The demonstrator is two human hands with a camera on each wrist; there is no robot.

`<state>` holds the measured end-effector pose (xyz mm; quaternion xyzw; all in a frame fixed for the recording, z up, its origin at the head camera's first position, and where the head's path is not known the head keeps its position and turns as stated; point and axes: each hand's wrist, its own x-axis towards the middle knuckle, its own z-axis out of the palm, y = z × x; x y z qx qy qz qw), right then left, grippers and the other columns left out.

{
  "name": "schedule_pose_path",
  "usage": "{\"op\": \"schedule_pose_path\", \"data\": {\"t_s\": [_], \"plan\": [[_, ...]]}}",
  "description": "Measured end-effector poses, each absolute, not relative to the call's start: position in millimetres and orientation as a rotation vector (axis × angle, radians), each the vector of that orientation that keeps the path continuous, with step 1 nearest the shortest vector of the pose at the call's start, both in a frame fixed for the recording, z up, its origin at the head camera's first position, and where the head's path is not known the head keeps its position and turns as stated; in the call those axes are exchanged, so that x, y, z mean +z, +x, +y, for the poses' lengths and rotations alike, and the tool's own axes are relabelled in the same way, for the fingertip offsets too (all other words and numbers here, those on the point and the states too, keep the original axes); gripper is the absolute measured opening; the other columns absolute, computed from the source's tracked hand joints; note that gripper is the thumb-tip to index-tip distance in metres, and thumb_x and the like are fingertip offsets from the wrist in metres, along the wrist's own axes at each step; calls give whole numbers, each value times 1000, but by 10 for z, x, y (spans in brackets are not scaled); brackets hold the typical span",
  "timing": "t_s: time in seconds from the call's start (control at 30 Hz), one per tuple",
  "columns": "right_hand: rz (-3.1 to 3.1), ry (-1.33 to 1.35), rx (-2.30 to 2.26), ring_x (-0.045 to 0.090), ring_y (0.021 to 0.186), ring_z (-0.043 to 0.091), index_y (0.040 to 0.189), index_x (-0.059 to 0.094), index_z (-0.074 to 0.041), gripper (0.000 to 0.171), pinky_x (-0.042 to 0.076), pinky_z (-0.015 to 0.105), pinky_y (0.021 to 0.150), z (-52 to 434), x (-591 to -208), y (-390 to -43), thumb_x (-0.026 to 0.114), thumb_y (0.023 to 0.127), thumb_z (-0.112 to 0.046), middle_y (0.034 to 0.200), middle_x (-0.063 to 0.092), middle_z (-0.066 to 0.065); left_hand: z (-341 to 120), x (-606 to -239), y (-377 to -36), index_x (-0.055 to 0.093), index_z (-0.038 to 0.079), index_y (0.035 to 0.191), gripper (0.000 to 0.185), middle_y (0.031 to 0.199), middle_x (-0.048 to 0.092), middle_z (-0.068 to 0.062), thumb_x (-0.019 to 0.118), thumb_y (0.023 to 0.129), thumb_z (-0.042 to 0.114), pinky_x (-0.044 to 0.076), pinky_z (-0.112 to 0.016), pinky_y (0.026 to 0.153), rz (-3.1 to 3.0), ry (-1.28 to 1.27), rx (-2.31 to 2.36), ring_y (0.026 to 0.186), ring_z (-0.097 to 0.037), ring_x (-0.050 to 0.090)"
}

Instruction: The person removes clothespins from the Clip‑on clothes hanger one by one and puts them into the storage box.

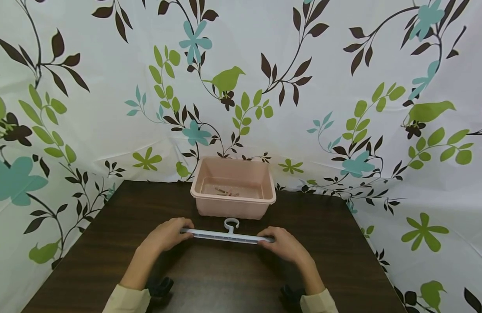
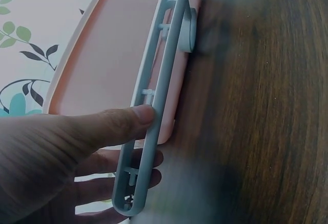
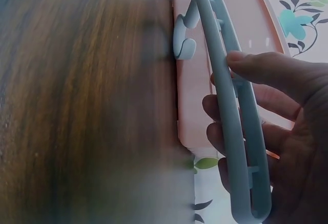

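Observation:
A light blue plastic hanger (image 1: 225,236), a slotted bar with a hook (image 1: 231,222) at its middle, is held level over the table. My left hand (image 1: 167,236) grips its left end, thumb (image 2: 120,121) on the near face and fingers behind. At the opposite end my right hand (image 1: 286,246) holds the bar the same way, its thumb (image 3: 256,65) pressed against it. The hook points away from me, toward the pink bin. In the right wrist view the hanger (image 3: 230,111) shows crosspieces inside its long slot.
Behind the hanger stands a pink plastic bin (image 1: 232,208) with some small pinkish pieces (image 1: 227,192) at its bottom. A dark wooden table (image 1: 225,278) lies below. Patterned cloth (image 1: 264,65) with leaves and birds hangs around the table's back and sides.

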<state>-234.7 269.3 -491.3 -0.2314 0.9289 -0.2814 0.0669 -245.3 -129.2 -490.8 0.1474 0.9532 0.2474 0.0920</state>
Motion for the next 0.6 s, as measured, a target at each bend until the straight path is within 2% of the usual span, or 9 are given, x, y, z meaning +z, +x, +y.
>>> {"op": "schedule_pose_path", "data": {"t_s": [0.6], "plan": [[2751,-662,-864,68,100,14,113,81,-19,21,56,44,91,2687,-4945,-2387,76,102,-36,109,77,-6,-1283,-4969,-2453,75,20,103,10,108,75,2,82,97,24,57,-52,90,2869,456,683,101,-20,69]]}}
